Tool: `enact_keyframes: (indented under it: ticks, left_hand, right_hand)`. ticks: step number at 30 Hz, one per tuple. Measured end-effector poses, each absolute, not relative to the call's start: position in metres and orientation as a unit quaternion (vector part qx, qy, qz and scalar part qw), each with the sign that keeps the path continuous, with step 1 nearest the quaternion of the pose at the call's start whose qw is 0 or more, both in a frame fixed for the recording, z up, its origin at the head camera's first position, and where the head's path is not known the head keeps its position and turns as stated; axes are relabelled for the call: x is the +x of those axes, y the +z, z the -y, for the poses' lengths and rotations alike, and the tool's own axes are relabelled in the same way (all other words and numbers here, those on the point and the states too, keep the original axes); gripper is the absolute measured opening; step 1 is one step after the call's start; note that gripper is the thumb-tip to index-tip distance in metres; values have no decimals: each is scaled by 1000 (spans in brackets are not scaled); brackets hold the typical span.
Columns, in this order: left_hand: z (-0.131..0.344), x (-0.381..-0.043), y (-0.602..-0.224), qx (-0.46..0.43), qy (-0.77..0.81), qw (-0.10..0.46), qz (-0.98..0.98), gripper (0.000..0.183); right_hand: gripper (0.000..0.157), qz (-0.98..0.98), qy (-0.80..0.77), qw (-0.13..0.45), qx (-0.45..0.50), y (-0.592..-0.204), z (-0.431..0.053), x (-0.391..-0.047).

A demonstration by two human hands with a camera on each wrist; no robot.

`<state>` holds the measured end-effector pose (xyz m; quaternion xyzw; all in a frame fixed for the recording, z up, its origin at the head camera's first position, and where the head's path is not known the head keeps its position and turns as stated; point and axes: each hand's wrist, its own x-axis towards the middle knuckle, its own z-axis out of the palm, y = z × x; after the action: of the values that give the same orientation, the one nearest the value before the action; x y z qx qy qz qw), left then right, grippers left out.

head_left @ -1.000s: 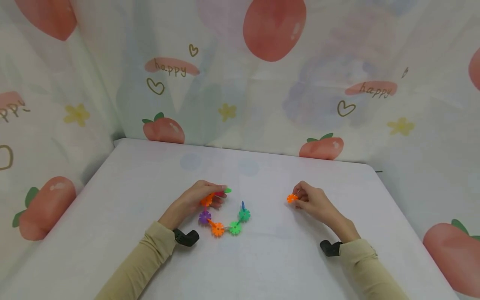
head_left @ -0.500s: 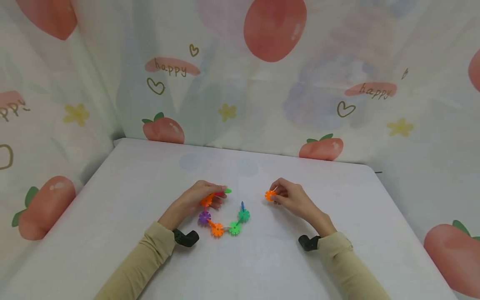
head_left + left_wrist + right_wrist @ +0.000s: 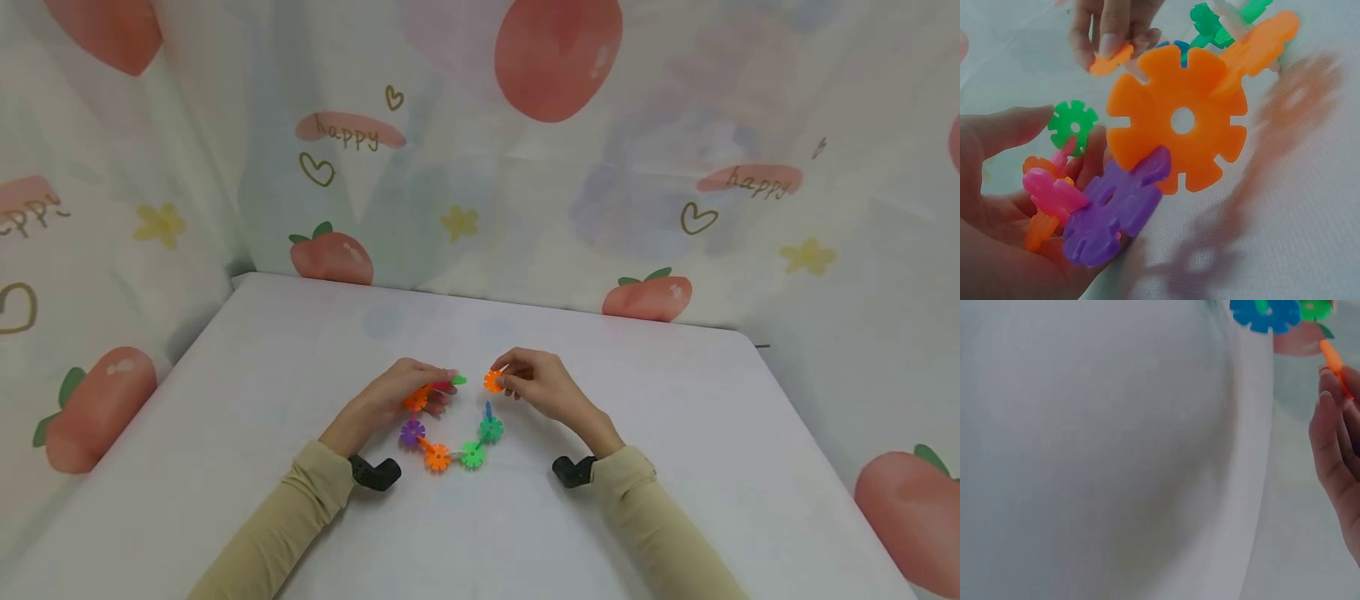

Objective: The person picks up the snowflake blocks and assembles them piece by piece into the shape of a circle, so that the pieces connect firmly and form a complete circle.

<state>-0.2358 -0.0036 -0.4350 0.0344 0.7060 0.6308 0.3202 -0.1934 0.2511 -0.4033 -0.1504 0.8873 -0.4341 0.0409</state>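
Note:
My left hand point(image 3: 397, 392) holds one end of a curved chain of notched plastic snowflake discs. Between its thumb and fingers, in the left wrist view, are a pink disc point(image 3: 1054, 192) and a green disc point(image 3: 1074, 127) at the tip. From there the chain bends round through a purple disc point(image 3: 412, 432), an orange disc point(image 3: 438, 457) and green discs point(image 3: 472, 455) to a blue disc point(image 3: 489, 409) at its other end. My right hand point(image 3: 543, 383) pinches a loose orange disc point(image 3: 492, 381), a small gap from the green tip.
The chain is over a white-covered table point(image 3: 322, 325). Behind it hangs a printed curtain point(image 3: 525, 192) with fruit and hearts. Black wrist cameras point(image 3: 377, 473) sit at both cuffs.
My right hand has moved left with the orange disc, from well right of the chain to close beside its green tip. The left hand and chain have stayed nearly still.

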Motion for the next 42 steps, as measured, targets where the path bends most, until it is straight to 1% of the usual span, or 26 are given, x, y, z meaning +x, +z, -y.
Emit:
enact_keyframes:
  ticks: [11, 16, 20, 24, 30, 35, 38, 40, 42]
  left_hand:
    - [4, -235, -436, 38, 629, 315, -710, 40]
    - [5, -235, -435, 29, 633, 314, -707, 40]
    - [5, -235, -434, 28, 637, 315, -703, 39]
    - [4, -235, -433, 26, 637, 311, -705, 35]
    - [4, -236, -433, 26, 629, 288, -721, 32]
    - [4, -237, -434, 34, 628, 286, -723, 33]
    - [5, -237, -433, 43, 631, 283, -721, 34]
    - [6, -237, -432, 46, 633, 284, -719, 33]
    - [7, -237, -431, 48, 632, 290, -717, 33]
  right_hand:
    - [16, -868, -469, 59, -152, -410, -229, -201]
    - [17, -860, -493, 67, -112, -410, -224, -201]
    - [19, -845, -521, 88, -81, -413, -222, -202]
    - [20, -835, -536, 100, -69, -413, -219, -203]
    - [16, -830, -548, 87, -53, -414, -212, -203]
    - [15, -817, -571, 75, -32, -418, -208, -203]
    - [15, -815, -574, 67, -40, -418, -208, -202]
    - [17, -827, -556, 62, -55, -418, -209, -202]
    - [23, -853, -513, 58, -76, -416, -212, -199]
